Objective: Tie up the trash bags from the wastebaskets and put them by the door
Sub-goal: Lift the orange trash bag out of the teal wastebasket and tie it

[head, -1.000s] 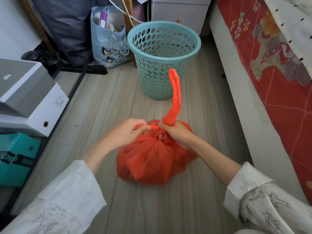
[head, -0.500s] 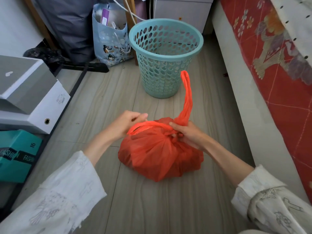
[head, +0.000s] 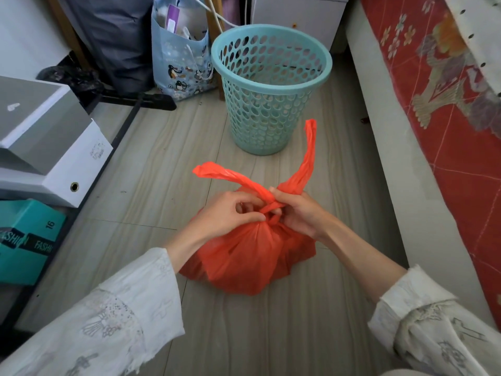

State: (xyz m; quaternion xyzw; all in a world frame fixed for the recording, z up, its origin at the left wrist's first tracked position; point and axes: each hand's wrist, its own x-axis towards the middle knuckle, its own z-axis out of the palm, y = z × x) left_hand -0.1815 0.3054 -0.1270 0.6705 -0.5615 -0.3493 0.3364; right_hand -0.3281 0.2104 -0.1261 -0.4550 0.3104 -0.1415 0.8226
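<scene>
A full red trash bag [head: 252, 256] sits on the wooden floor in front of me. Its two handle strips are crossed at the top: one sticks out to the upper left, the other stands up to the right. My left hand [head: 227, 215] and my right hand [head: 296, 213] both pinch the crossed strips at the bag's neck, fingers closed on the plastic. The teal perforated wastebasket [head: 271, 85] stands upright just beyond the bag, with no liner in it.
A bed with a red patterned cover [head: 444, 109] runs along the right. White and grey boxes [head: 51, 147] and a teal box [head: 24, 240] are stacked on the left. A blue penguin-print bag [head: 181, 63] and a white cabinet [head: 295, 14] stand behind the basket.
Both hands came together at the bag's neck. The strip stretched between them now crosses the upright one and its free end points to the upper left.
</scene>
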